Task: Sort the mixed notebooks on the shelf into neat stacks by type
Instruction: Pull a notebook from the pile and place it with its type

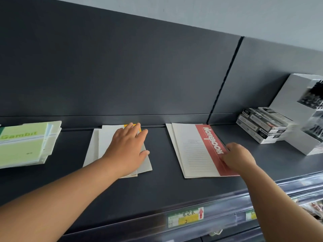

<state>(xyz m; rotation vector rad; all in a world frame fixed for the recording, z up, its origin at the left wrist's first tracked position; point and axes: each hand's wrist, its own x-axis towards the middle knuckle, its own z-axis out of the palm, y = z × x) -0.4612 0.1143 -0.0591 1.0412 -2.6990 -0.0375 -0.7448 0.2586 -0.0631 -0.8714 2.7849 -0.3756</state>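
A small stack of cream notebooks with a yellow band (103,145) lies in the middle of the dark shelf (157,186). My left hand (128,148) rests flat on it with fingers spread. To the right lies a stack of cream notebooks with a red band (197,151) reading "Notebook". My right hand (238,158) sits at that stack's right edge, fingers curled against the red band; whether it grips the cover is unclear. A stack of green "Gambit" notebooks (24,145) lies at the far left.
Black-and-white small boxes (262,124) are piled at the right, beside taller white boxes (300,109). The dark back panel (122,67) rises behind the shelf. Price labels (186,217) sit on the shelf's front rail.
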